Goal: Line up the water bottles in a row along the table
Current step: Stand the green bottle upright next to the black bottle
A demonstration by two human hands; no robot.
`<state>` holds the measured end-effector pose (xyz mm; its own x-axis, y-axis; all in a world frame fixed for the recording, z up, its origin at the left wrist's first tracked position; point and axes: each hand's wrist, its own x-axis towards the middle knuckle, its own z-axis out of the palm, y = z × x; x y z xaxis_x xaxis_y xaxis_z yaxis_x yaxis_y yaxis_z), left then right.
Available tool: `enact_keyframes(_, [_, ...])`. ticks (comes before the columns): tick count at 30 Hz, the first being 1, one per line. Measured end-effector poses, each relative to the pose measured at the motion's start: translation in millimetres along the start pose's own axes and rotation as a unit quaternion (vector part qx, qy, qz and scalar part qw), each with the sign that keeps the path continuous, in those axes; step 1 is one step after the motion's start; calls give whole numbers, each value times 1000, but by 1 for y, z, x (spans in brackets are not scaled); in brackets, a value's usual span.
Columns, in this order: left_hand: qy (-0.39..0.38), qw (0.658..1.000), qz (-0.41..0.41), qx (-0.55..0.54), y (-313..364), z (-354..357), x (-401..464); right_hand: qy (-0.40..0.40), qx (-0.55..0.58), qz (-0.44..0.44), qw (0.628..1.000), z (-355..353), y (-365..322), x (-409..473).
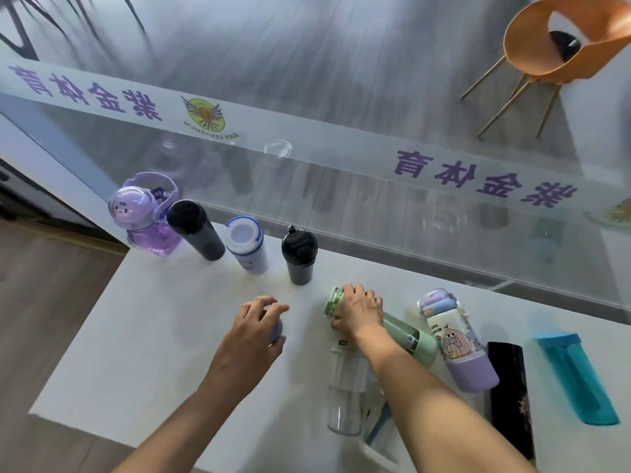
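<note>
Several bottles stand upright in a row along the far edge of the white table [143, 336]: a purple bottle with a handle [146, 216], a tall black tumbler [196, 230], a white bottle with a blue rim [246, 245] and a short black bottle [299, 254]. My left hand [254, 332] is closed over a small lavender bottle [277, 331]. My right hand [358, 310] grips the neck of a green bottle [415, 339] that lies on its side. A clear bottle [345, 394] lies under my right forearm.
To the right lie a cartoon-printed purple bottle [456, 339], a black bottle [508, 397] and a teal bottle [577, 377]. A glass wall with a lettered band [307, 138] runs just behind the table. An orange chair [560, 42] stands beyond the glass.
</note>
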<state>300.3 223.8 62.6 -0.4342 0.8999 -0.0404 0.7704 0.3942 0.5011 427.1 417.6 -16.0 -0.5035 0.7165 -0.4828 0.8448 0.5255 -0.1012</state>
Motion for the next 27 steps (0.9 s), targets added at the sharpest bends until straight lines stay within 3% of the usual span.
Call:
enact_keyframes(3, [0, 1000, 15, -7, -2, 4, 2, 11, 10, -19, 1000, -8, 5, -2])
enact_keyframes(6, [7, 1000, 20, -16, -6, 7, 3, 72, 74, -10, 995, -28, 14, -11])
enact_keyframes(13, [27, 999, 24, -21, -11, 15, -1, 221, 252, -20, 942, -82, 25, -36])
enact_keyframes(21, [38, 999, 29, -22, -9, 19, -5, 282, 359, -35, 889, -91, 18, -45])
enact_keyframes(27, [37, 999, 14, -31, -11, 16, -7, 289, 377, -33, 879, -85, 9, -41])
